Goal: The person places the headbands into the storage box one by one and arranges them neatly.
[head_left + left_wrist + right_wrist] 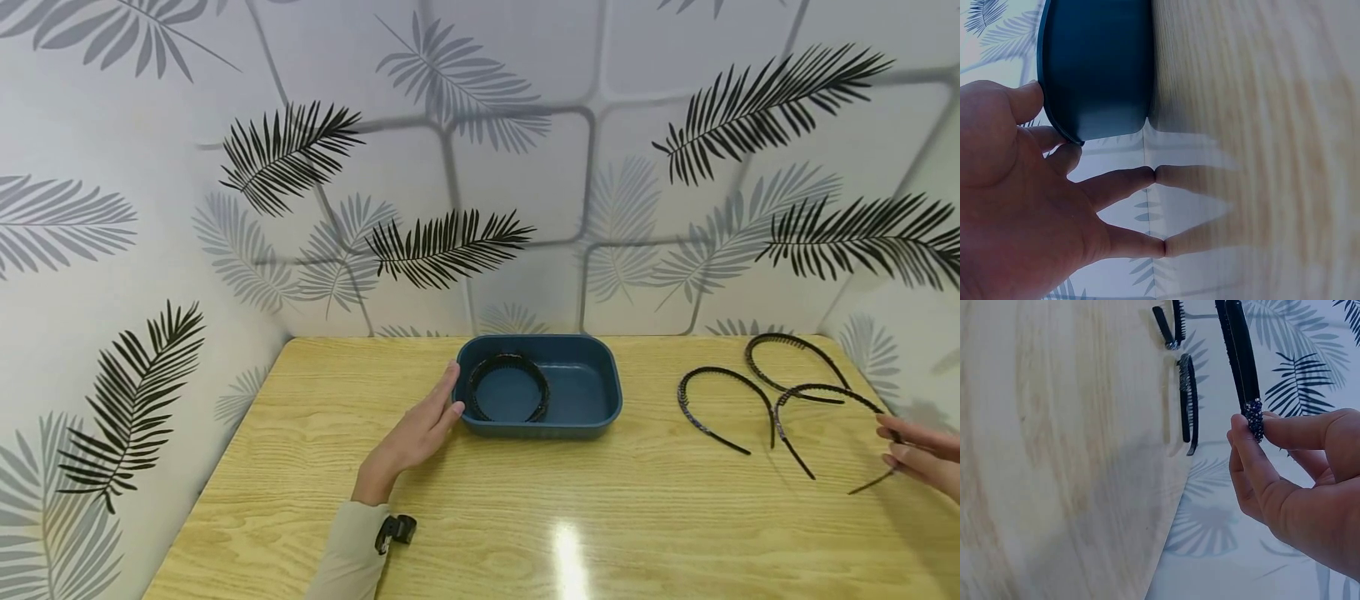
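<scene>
A pale sleeve [348,546] leads to the left hand [416,429], fingers spread against the blue bin [540,431], while right of it the right hand [926,454] pinches a black headband [1246,356] between its fingers.

"See the left forearm [372,483]?"
"Stretched forward, in a beige fabric sleeve [348,554]. Its bare left hand [416,432] has two fingers straight, splayed apart."
"And the bare right hand [1308,503]?"
"Out wide, thumb and fingertips pinching."
</scene>
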### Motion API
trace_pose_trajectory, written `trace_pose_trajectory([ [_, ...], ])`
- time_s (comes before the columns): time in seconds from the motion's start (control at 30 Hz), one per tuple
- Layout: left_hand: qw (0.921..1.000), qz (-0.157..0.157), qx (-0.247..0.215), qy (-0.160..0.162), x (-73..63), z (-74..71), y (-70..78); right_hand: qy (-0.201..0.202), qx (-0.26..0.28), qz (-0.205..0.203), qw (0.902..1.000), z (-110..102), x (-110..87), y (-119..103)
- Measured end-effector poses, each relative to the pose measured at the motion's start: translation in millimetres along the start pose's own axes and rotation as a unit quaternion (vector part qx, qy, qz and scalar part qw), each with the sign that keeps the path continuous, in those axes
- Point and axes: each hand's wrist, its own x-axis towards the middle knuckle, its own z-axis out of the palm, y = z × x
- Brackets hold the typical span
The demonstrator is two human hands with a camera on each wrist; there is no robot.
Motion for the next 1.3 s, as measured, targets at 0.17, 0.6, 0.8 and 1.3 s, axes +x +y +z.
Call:
trace_pose_trajectory([
  [0.17,1.0000,0.002,0.002,0.001,-0.3,-0.4,-0.2,-0.011,-0.024,-0.025,0.9993,13.7,3.0,-17.0],
  [0.6,1.0000,-0.002,0.004,0.003,-1.1,-1.2,-0.6,-0.008,-0.121,0.041,0.9918,52.0,14.2,-41.9],
  [0.8,1.0000,-0.004,0.000,0.003,-1.3,-1.2,-1.0,-0.020,-0.007,0.017,0.9996,66.3,19.0,-54.0],
  [1.3,1.0000,0.003,-0.003,0.001,0.4,-2.9,1.5,-0.033,0.038,0.027,0.9984,101.0,27.1,-64.4],
])
